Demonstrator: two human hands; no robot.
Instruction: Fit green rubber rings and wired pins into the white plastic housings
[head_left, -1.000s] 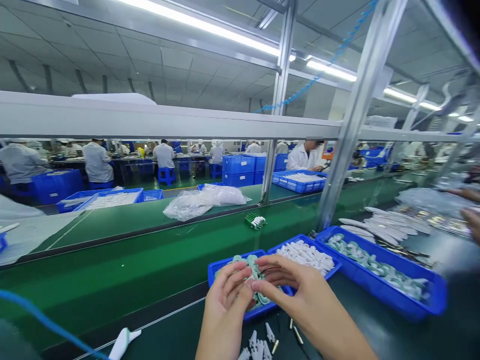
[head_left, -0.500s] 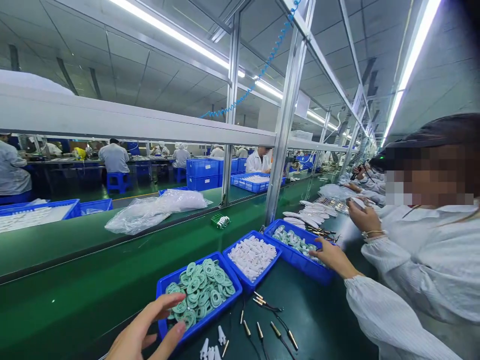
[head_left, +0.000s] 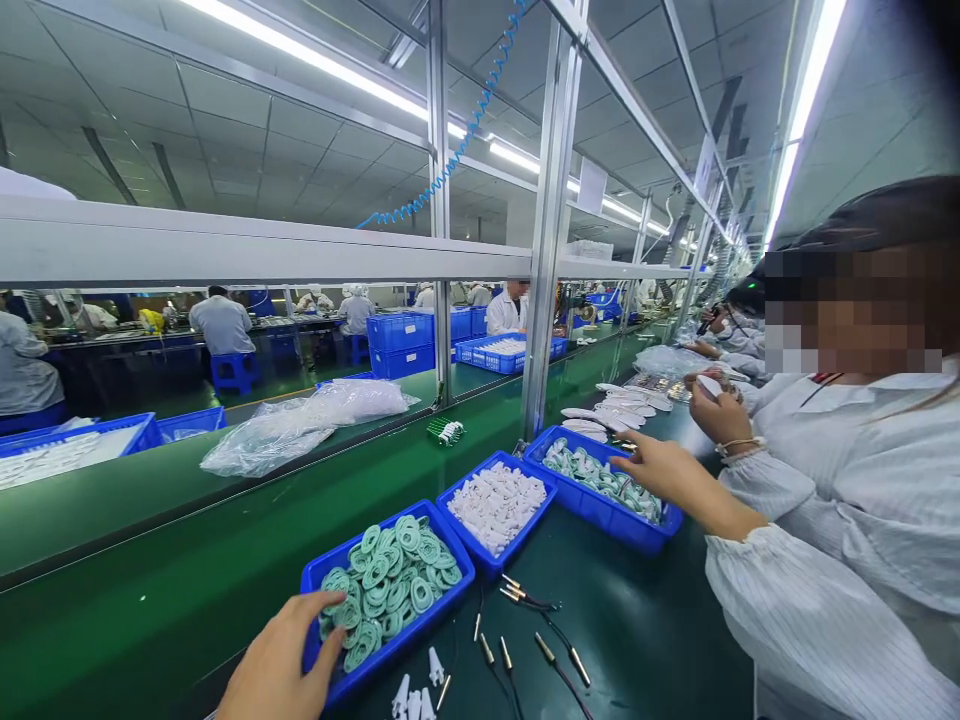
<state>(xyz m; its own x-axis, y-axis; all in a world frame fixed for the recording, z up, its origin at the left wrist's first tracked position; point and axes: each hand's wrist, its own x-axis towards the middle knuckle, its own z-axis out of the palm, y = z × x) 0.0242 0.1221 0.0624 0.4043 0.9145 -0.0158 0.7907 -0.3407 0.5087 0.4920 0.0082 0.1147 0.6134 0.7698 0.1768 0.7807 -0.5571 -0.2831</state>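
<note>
My left hand [head_left: 281,655] reaches over the near left corner of a blue bin [head_left: 405,660]. Thumb and forefinger are apart at the edge of a heap of pale green oval rings [head_left: 397,570]; whether they touch a ring I cannot tell. Nothing shows gripped in it. My right hand is out of view. Beside that bin stands a second blue bin filled with small white plastic parts [head_left: 499,500]. In front of the bins lie a few loose white parts [head_left: 435,665] and several thin black cables with brass-coloured metal ends [head_left: 546,648].
A co-worker's hand [head_left: 667,475] is over a third blue bin [head_left: 600,505] of green coils; the other hand [head_left: 716,410] holds a white piece. White oval pieces [head_left: 615,410] lie behind. A metal post [head_left: 544,250] rises beyond the bins, near a clear plastic bag [head_left: 300,425].
My left hand has come closer to the green rings, its thumb and forefinger drawing nearer each other. The co-worker's hand has shifted over the third bin. The whole view has turned slightly.
</note>
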